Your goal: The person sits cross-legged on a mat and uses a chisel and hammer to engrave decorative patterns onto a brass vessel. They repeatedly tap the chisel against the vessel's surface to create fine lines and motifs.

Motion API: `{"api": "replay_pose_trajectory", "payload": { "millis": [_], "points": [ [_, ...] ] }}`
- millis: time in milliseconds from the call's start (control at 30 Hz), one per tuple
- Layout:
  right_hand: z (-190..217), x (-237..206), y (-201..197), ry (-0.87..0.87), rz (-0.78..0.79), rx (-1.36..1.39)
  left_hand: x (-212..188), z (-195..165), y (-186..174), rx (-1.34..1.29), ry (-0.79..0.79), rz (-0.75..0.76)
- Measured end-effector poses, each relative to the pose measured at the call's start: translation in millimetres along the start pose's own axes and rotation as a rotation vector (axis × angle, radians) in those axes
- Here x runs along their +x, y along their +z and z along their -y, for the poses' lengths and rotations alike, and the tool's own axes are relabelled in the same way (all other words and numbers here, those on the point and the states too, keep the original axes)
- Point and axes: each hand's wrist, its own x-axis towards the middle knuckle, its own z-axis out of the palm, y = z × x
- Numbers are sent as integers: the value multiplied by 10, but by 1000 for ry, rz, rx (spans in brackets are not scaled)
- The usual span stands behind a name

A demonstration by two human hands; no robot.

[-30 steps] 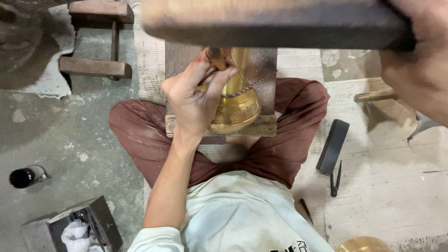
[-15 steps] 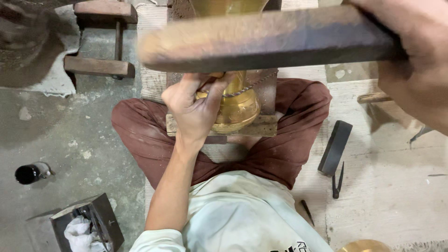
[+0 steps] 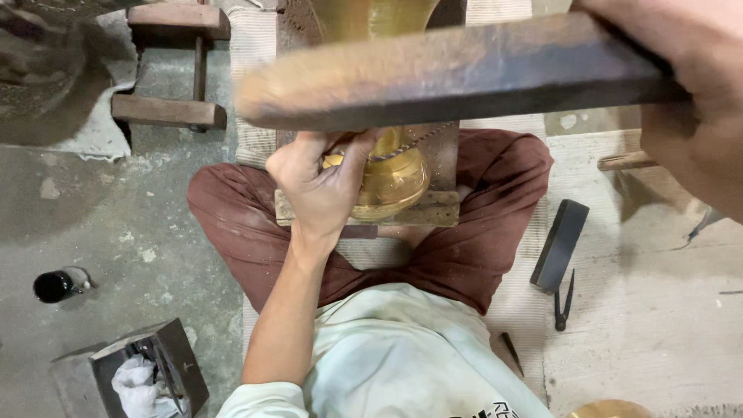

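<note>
I sit cross-legged on the floor. My left hand [image 3: 321, 186] grips a thin tool against the neck of a shiny brass vessel [image 3: 391, 178]. The vessel rests on a wooden board [image 3: 433, 209] across my lap. My right hand [image 3: 689, 101], close to the camera at the upper right, is closed on one end of a long dark wooden bat [image 3: 457, 73]. The bat is held level above the vessel and hides its upper part.
A dark flat block [image 3: 559, 244] and small black pliers [image 3: 563, 302] lie on the mat at right. A wooden stool frame [image 3: 174, 66] stands upper left. A black bottle [image 3: 54, 285] and a metal box with white cloth [image 3: 143, 375] sit at lower left.
The wooden bat in my right hand has dropped lower in view, toward the vessel. My left hand stays on the vessel's neck.
</note>
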Motion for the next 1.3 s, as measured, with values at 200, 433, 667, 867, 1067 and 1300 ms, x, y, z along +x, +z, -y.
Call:
{"api": "replay_pose_trajectory", "payload": {
  "millis": [200, 433, 667, 867, 1067, 1300],
  "points": [
    [91, 138, -159, -4, 124, -144, -62, 100, 15, -16, 140, -29],
    [181, 145, -206, -45, 88, -199, -99, 108, -7, 71, 67, -15],
    [124, 20, -200, 50, 153, -185, -103, 112, 22, 30, 64, -50],
    [106, -73, -225, -31, 114, -273, -112, 66, 18, 65, 87, -37],
    [148, -113, -181, -33, 113, -438, -96, 25, 20, -11, 138, -11],
    [163, -240, -169, 97, 11, -207, -27, -8, 82, -245, 153, 58]
  ]
}}
